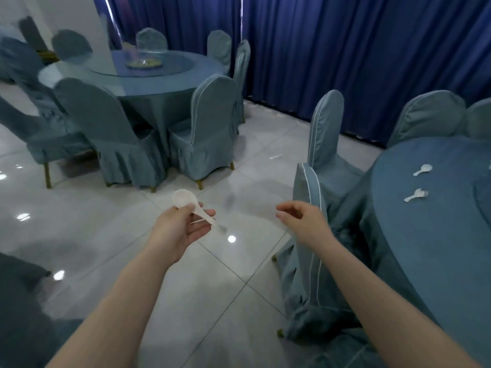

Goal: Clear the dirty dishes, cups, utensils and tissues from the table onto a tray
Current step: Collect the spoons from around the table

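two white plastic soup spoons (422, 169) lie on the round surface with the blue-grey cloth (425, 235) at the right edge of view, one just beyond the other, apart from each other. a third white plastic soup spoon (186, 201) is in the left hand (180, 229), held over the glossy white tiled floor (212, 288); thumb and fingers (186, 209) pinch it just below the bowl, and the handle runs across the open palm. there may be a second thin white piece under it, too blurred to tell. the right hand (305, 221) hangs near a cloth-covered chair back (309, 208), its fingers loosely curled and holding nothing. no tray is in view.

risks, as a judgement: the pinch is light, so the spoon could slip and fall on the hard tiles. with no tray visible, the carry may be long. reaching for the spoons on the surface means leaning past the chair, which could catch an arm.
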Demonstrator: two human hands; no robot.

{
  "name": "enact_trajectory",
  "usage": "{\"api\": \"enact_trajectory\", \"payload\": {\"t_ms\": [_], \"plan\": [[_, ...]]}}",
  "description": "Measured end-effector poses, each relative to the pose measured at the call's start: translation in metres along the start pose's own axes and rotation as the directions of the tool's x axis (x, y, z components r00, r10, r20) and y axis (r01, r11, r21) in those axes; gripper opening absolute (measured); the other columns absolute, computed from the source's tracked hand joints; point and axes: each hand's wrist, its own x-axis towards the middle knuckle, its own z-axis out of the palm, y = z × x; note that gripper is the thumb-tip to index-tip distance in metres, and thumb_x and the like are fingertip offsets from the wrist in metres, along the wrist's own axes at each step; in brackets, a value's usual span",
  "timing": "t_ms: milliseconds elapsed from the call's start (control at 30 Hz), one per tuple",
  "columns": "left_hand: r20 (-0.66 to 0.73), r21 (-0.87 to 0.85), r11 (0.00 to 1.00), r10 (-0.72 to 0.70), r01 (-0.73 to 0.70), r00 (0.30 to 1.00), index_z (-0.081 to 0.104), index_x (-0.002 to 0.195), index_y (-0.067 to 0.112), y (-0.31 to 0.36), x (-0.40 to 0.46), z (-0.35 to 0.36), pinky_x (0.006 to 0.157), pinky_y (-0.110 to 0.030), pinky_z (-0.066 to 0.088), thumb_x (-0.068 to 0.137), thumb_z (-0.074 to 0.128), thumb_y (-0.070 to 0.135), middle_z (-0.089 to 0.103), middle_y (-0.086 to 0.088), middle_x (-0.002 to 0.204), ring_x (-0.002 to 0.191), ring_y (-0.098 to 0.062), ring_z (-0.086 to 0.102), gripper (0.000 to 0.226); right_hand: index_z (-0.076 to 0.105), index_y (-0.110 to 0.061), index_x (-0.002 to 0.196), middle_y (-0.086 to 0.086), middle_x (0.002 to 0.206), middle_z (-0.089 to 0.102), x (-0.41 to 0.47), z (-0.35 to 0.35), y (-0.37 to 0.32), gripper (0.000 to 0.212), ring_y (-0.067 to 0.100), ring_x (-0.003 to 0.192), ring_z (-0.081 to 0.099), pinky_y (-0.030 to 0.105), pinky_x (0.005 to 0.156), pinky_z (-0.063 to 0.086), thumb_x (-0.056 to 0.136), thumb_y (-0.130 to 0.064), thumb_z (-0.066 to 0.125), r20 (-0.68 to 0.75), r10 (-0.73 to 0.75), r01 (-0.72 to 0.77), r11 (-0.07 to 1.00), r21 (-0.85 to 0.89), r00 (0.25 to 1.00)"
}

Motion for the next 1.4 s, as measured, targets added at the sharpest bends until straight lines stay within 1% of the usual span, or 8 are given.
{"api": "enact_trajectory", "payload": {"t_ms": [200, 533, 767, 867, 967, 1100, 1167, 1400], "plan": [[0.139, 0.049, 0.998, -0.049, 0.042, 0.989, 0.056, 0.102, 0.005, 0.037, 0.106, 0.045, 0.060, -0.028, 0.055, 0.099, 0.042, 0.015, 0.074, -0.014, 0.089, 0.084, -0.025, 0.072, 0.018, 0.069, -0.029, 0.097, -0.015, 0.091, 0.069, 0.075, -0.026, -0.002, 0.013, -0.009, 0.080, 0.062, 0.004, 0.067, 0.045, 0.087, -0.021, 0.067, -0.172, 0.068, -0.062, 0.997, 0.037, 0.983], [0.287, 0.203, 0.979, -0.069, 0.009, 0.955, 0.057, 0.103, 0.006, 0.101, 0.312, 0.164, 0.068, -0.033, 0.054, 0.099, 0.044, 0.015, 0.075, -0.013, 0.087, 0.085, -0.025, 0.071, 0.016, 0.070, -0.031, 0.089, -0.010, 0.085, 0.073, 0.263, -0.080, 0.051, 0.016, 0.004, 0.085, 0.068, 0.022, 0.081, 0.051, 0.086, -0.016, 0.067, -0.362, 0.189, -0.136, 0.977, 0.165, 0.913], [0.426, 0.302, 0.953, -0.157, 0.023, 0.891, 0.057, 0.101, 0.010, 0.121, 0.433, 0.254, 0.064, -0.027, 0.056, 0.094, 0.052, 0.006, 0.075, -0.009, 0.086, 0.084, -0.023, 0.069, 0.010, 0.068, -0.030, 0.083, -0.011, 0.080, 0.071, 0.356, -0.118, 0.089, 0.020, 0.008, 0.078, 0.067, 0.012, 0.073, 0.050, 0.085, -0.009, 0.068, -0.500, 0.253, -0.208, 0.967, 0.146, 0.828], [0.506, 0.338, 0.941, -0.208, 0.029, 0.837, 0.056, 0.100, 0.012, 0.121, 0.486, 0.302, 0.059, -0.023, 0.056, 0.094, 0.051, 0.005, 0.075, -0.007, 0.082, 0.080, -0.020, 0.068, 0.010, 0.070, -0.024, 0.089, -0.006, 0.084, 0.072, 0.386, -0.137, 0.110, 0.013, 0.011, 0.082, 0.067, 0.022, 0.081, 0.051, 0.085, -0.011, 0.069, -0.557, 0.309, -0.276, 0.950, 0.144, 0.771], [0.588, 0.361, 0.932, -0.242, 0.017, 0.771, 0.056, 0.098, 0.013, 0.120, 0.541, 0.353, 0.058, -0.022, 0.056, 0.095, 0.049, 0.007, 0.075, -0.005, 0.081, 0.076, -0.018, 0.069, 0.010, 0.071, -0.022, 0.093, -0.008, 0.090, 0.072, 0.412, -0.155, 0.130, 0.012, 0.003, 0.083, 0.065, 0.014, 0.080, 0.048, 0.085, -0.012, 0.068, -0.644, 0.368, -0.333, 0.925, 0.182, 0.670], [0.696, 0.424, 0.906, -0.326, 0.001, 0.639, 0.057, 0.098, 0.013, 0.121, 0.601, 0.420, 0.065, -0.028, 0.054, 0.096, 0.048, 0.007, 0.075, -0.007, 0.082, 0.074, -0.018, 0.070, 0.011, 0.070, -0.020, 0.091, -0.012, 0.081, 0.068, 0.435, -0.170, 0.154, 0.011, -0.008, 0.070, 0.060, 0.003, 0.062, 0.042, 0.086, -0.011, 0.067, -0.749, 0.471, -0.420, 0.863, 0.282, 0.466], [0.732, 0.447, 0.894, -0.364, -0.003, 0.576, 0.056, 0.098, 0.011, 0.123, 0.623, 0.453, 0.062, -0.028, 0.056, 0.096, 0.047, 0.006, 0.075, -0.008, 0.081, 0.070, -0.018, 0.072, 0.011, 0.070, -0.021, 0.091, -0.010, 0.081, 0.068, 0.442, -0.176, 0.164, 0.010, -0.004, 0.070, 0.060, 0.005, 0.057, 0.042, 0.086, -0.012, 0.067, -0.780, 0.519, -0.464, 0.819, 0.338, 0.348], [0.766, 0.563, 0.826, -0.513, -0.018, 0.387, 0.058, 0.099, 0.008, 0.107, 0.664, 0.556, 0.065, -0.031, 0.054, 0.097, 0.045, 0.009, 0.075, -0.013, 0.088, 0.075, -0.020, 0.073, 0.013, 0.072, -0.021, 0.091, -0.007, 0.085, 0.072, 0.432, -0.184, 0.201, 0.012, 0.001, 0.076, 0.064, 0.015, 0.067, 0.046, 0.082, -0.014, 0.068, -0.793, 0.609, -0.561, 0.658, 0.503, 0.003]]}}
